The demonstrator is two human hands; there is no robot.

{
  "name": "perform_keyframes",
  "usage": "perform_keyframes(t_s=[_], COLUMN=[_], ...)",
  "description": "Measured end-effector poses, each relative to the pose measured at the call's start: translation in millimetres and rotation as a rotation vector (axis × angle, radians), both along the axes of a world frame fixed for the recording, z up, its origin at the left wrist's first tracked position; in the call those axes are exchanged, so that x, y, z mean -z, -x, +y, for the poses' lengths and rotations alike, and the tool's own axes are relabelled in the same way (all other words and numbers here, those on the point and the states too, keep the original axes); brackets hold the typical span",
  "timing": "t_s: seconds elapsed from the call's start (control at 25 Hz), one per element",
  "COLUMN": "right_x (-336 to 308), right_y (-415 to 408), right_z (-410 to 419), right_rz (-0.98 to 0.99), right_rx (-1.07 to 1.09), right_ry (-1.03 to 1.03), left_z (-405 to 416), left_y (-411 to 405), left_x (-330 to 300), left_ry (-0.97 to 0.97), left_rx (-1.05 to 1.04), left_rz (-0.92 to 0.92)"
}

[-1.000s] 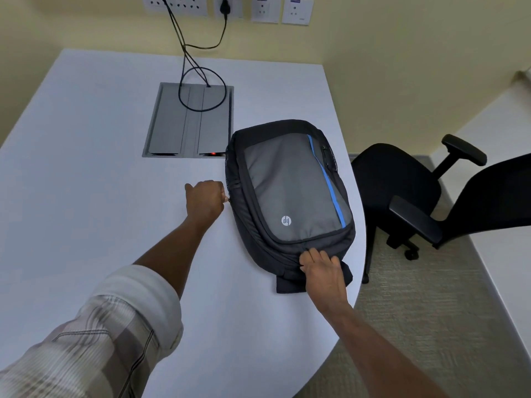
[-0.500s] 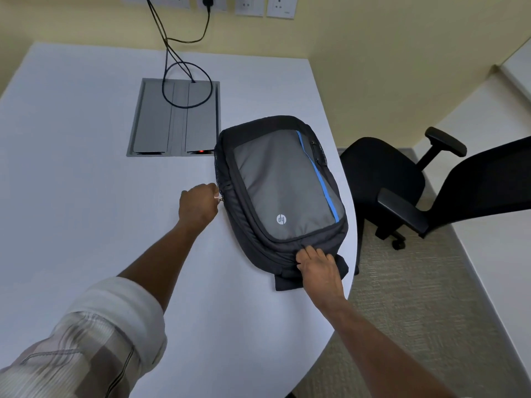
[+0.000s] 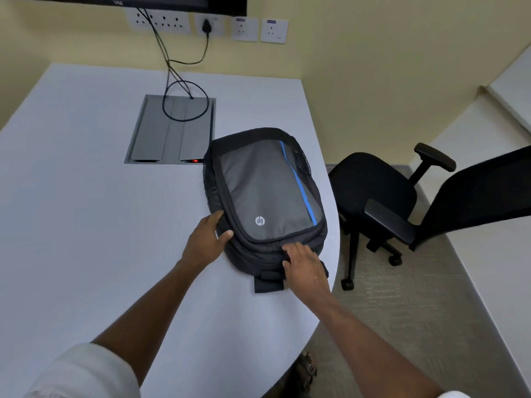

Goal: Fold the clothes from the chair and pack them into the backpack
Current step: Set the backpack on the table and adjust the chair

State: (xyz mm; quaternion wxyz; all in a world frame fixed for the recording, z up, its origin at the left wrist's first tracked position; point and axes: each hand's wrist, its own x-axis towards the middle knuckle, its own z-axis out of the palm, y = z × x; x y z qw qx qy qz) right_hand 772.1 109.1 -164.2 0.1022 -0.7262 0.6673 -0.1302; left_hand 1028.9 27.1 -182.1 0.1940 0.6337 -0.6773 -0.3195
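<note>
backpack (image 3: 267, 193): matt woven cloth, grey panel, black trim
worktop (image 3: 86, 196): smooth matt white laminate
cable hatch (image 3: 172, 130): brushed grey metal
office chair (image 3: 373, 185): black cloth seat, plastic armrests
floor (image 3: 402, 311): rough ribbed carpet

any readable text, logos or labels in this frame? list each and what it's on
"hp" (seen upside down): round logo on the backpack front panel.
Light mark on the monitor bezel at the top edge: too blurred to read.
Dark labels on the two right-hand wall sockets: too small to read.
</note>
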Motion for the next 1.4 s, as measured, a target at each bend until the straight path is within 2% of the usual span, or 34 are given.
perform_keyframes(t_s=[0.24,0.52,0.88,1.4], right_x=[-14.3,-29.3,-14.6,5.8], right_y=[52.4,107.5,97.4,88.7], right_z=[-22.8,-53.1,-95.6,-153.3], right_rz=[-0.057,-0.010,0.000,-0.081], right_rx=[-0.093,-0.207,-0.266,-0.212], right_ry=[0.070,-0.072,-0.267,-0.360], left_z=[20.8,40.4,18.2,-64.9], left_y=[57.1,106.7,107.2,83.5], left_x=[-15.7,-26.0,-5.5,10.5], left_ry=[-0.047,-0.181,-0.172,-0.163], left_rx=[-0.159,-0.207,-0.262,-0.187], left_rz=[-0.027,0.006,-0.038,-0.011])
